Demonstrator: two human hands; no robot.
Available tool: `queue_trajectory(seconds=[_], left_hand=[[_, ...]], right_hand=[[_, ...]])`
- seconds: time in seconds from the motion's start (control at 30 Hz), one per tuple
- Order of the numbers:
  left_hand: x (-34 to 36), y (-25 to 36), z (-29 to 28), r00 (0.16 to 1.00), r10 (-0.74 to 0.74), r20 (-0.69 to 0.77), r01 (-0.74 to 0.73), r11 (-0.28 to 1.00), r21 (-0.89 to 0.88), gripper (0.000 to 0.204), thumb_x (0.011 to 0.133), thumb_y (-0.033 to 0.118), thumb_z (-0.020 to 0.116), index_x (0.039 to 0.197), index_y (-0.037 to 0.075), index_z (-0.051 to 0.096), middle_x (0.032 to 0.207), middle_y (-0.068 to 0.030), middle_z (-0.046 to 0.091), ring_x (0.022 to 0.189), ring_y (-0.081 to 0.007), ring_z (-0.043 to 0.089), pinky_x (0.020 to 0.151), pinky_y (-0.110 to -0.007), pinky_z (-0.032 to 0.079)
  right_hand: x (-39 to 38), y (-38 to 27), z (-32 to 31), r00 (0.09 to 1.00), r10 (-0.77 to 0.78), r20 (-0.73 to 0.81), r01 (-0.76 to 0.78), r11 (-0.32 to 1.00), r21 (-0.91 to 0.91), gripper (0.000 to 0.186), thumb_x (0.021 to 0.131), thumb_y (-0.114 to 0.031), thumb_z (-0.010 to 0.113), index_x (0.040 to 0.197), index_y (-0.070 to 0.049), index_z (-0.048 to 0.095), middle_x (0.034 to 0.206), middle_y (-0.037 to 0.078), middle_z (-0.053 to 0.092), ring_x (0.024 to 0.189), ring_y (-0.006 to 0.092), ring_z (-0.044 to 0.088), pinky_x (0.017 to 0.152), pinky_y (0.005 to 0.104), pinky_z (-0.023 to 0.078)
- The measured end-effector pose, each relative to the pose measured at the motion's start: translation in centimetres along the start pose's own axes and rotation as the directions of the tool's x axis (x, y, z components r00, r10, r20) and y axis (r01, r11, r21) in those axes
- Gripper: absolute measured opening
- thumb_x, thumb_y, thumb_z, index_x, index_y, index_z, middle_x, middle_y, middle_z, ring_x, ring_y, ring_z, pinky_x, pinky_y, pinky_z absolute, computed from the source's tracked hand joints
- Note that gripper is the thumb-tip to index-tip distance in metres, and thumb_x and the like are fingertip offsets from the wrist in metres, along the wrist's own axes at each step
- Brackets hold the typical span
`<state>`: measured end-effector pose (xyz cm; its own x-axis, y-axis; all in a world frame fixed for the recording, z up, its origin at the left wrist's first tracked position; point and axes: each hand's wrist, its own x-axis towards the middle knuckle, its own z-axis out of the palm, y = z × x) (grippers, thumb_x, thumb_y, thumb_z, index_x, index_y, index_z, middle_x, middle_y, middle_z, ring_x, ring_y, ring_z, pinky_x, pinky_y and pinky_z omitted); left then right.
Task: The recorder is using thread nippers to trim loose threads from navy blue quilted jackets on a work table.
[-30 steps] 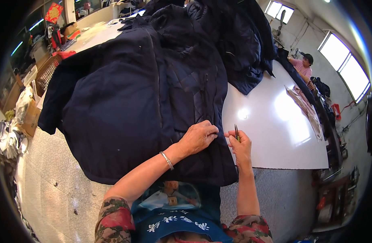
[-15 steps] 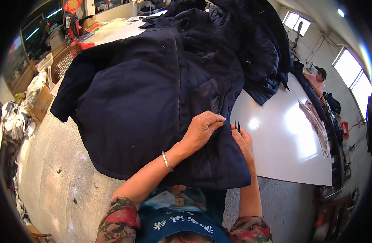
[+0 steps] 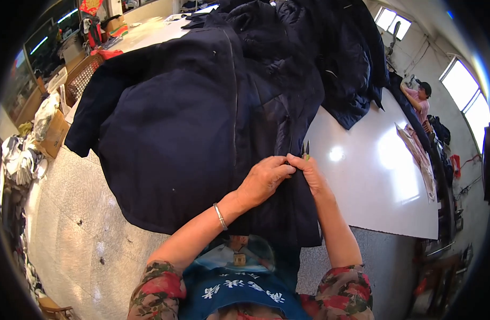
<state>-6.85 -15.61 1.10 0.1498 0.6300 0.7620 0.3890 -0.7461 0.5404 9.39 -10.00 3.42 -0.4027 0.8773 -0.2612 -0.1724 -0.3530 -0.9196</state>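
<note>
A dark navy jacket (image 3: 165, 133) with a long zipper (image 3: 234, 106) lies spread over the table, its lower part hanging past the near edge. My left hand (image 3: 266, 178), a silver bangle on its wrist, is closed in a pinch on the jacket's front edge. Right beside it, my right hand (image 3: 311, 173) is closed around small thread snips (image 3: 306, 150), whose dark pointed blades stick up past the fingers and show a bit of green. Its thumb and fingertip meet my left fingertips at the cloth edge. Whether a thread is between them is too small to tell.
More dark quilted garments (image 3: 346, 69) are heaped on the far side of the white table (image 3: 362, 181). At the right, a person in pink (image 3: 419, 101) works by a dark cloth strip. A cardboard box (image 3: 55, 133) and piled fabric (image 3: 21, 162) stand at the left.
My right hand has moved left and up, bringing its fingertips against my left hand at the jacket edge. The snips moved with it. The left hand shifted slightly down.
</note>
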Motion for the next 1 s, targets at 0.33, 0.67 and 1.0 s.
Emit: queue_trajectory(seconds=[0.33, 0.67, 1.0], left_hand=[[-0.8, -0.3, -0.6, 0.996, 0.080, 0.048, -0.088, 0.975, 0.204, 0.022, 0.076, 0.001, 0.065, 0.097, 0.006, 0.067, 0.098, -0.0103, 0.057, 0.086, -0.0262, 0.056, 0.075, -0.035, 0.047], [-7.9, 7.8, -3.6, 0.965, -0.252, 0.077, 0.260, 0.958, -0.119, 0.021, 0.078, -0.001, 0.069, 0.098, 0.000, 0.063, 0.110, -0.0142, 0.060, 0.093, -0.0277, 0.061, 0.079, -0.034, 0.050], [-17.9, 9.9, -10.9, 0.286, -0.898, 0.335, 0.949, 0.217, -0.227, 0.034, 0.095, 0.027, 0.057, 0.110, -0.003, 0.065, 0.100, -0.0067, 0.068, 0.086, -0.0131, 0.063, 0.076, -0.027, 0.051]], right_hand=[[-0.3, -0.9, 0.4, 0.999, 0.016, 0.046, -0.017, 1.000, 0.022, 0.017, 0.073, 0.002, 0.072, 0.085, 0.009, 0.063, 0.078, 0.012, 0.065, 0.063, 0.0172, 0.065, 0.058, 0.0275, 0.055], [-1.1, -1.2, 0.8, 1.000, -0.015, 0.015, 0.017, 0.993, -0.115, 0.028, 0.069, 0.003, 0.073, 0.094, 0.009, 0.059, 0.074, 0.007, 0.063, 0.057, 0.0157, 0.063, 0.056, 0.0271, 0.056], [-0.8, -0.9, 1.1, 0.999, -0.025, 0.033, 0.027, 0.997, -0.074, 0.048, 0.067, 0.003, 0.074, 0.107, 0.019, 0.052, 0.088, 0.015, 0.062, 0.071, 0.0211, 0.065, 0.068, 0.0300, 0.057]])
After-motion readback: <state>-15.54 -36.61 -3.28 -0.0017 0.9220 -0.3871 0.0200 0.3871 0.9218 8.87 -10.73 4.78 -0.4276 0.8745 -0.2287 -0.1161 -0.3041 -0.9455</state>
